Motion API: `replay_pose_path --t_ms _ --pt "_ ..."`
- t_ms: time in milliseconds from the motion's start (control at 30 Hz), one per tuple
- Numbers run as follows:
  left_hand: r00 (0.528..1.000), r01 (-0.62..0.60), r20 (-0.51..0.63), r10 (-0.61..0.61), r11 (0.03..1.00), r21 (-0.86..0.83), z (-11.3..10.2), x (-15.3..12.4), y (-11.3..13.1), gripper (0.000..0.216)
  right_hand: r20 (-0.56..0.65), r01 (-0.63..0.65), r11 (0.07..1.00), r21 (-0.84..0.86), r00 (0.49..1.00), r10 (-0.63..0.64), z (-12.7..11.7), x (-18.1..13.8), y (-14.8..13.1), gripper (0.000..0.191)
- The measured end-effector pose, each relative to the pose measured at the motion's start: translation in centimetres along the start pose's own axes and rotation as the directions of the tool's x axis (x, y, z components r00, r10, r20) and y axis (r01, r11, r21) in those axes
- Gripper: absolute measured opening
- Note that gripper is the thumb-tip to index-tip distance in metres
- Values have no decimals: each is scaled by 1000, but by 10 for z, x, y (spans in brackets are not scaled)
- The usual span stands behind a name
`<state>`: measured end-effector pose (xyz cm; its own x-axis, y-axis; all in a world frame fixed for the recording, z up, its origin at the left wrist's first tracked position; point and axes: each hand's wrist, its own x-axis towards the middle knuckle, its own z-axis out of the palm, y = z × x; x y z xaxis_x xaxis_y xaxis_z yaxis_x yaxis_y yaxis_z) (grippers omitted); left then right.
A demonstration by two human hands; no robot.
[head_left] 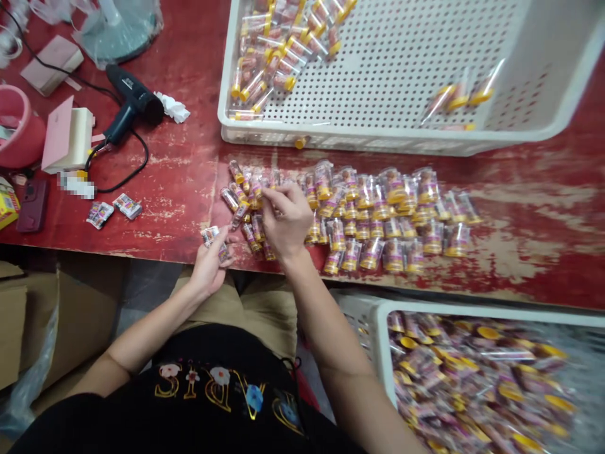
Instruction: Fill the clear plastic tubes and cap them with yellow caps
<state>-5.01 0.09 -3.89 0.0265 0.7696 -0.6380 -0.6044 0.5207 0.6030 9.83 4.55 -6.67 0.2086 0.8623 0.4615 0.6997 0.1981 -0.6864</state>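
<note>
My left hand (211, 260) is at the table's front edge, fingers closed round a small stack of printed labels (210, 236). My right hand (285, 217) rests on the left part of a spread of small clear tubes with yellow caps (373, 214), fingers pinched on one tube at its fingertips. The tubes lie in rows across the worn red table (520, 221).
A white perforated crate (378, 135) with several tubes sits behind the spread. Another white crate (378, 315) full of tubes stands low at my right. At the left lie a black heat gun (130, 104), its cable, loose labels (113, 210), a phone and a pink bowl.
</note>
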Motion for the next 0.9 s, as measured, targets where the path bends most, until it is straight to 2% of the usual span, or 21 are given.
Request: replay_pose_path --t_ms 67,133,200,267,300,333,400,433,500,567,600,633,667,733,767,800,900 --pt "999 -27 -22 27 999 -36 -4 6 6 42 159 59 997 -53 986 -50 -7 13 1 21" --pt "997 -63 -39 61 997 -50 -8 12 12 45 227 69 993 -91 973 -47 -19 41 9 21" --pt "994 -98 -45 96 994 -51 -9 18 17 45 198 1 972 -233 979 46 -32 87 25 25" --pt "993 -115 -38 113 992 -50 -9 23 20 45 150 -118 872 -475 966 212 -38 146 47 33" --pt "993 -117 -32 116 992 -49 -8 25 21 45 160 -176 790 -588 931 327 -38 176 59 40" --pt "993 -117 -26 116 992 -48 -7 26 21 46 214 -198 706 -680 867 450 -36 204 69 48" --pt "993 -115 -26 114 992 -53 -4 28 21 49 330 -178 611 -772 709 623 -27 248 84 58" --pt "993 -113 -33 111 992 -59 -3 29 21 50 397 -140 612 -779 645 653 -21 263 88 57" --pt "993 -109 -48 105 991 -76 -1 30 22 52 548 -47 690 -722 571 612 -9 280 93 45" --pt "993 -110 -53 106 990 -89 1 32 24 51 694 21 780 -625 471 544 -1 284 94 32" --pt "993 -115 -52 111 989 -91 2 32 26 49 731 19 813 -581 452 512 0 282 94 28" --pt "992 -124 -49 120 988 -90 3 33 28 47 729 -8 832 -555 476 491 -1 278 94 26" --pt "990 -138 -46 135 987 -87 6 35 29 45 698 -45 840 -542 532 479 -3 273 94 26" --pt "982 -187 -34 184 979 -85 13 38 31 42 582 -105 848 -519 683 441 -12 257 93 31" --pt "976 -216 -18 215 972 -90 17 40 30 40 527 -121 856 -502 742 414 -17 248 92 36" --pt "969 -246 5 248 964 -100 22 42 29 38 489 -129 864 -487 779 392 -21 239 91 40" --pt "947 -300 76 311 946 -123 35 46 22 32 429 -139 864 -484 822 373 -28 216 89 42"
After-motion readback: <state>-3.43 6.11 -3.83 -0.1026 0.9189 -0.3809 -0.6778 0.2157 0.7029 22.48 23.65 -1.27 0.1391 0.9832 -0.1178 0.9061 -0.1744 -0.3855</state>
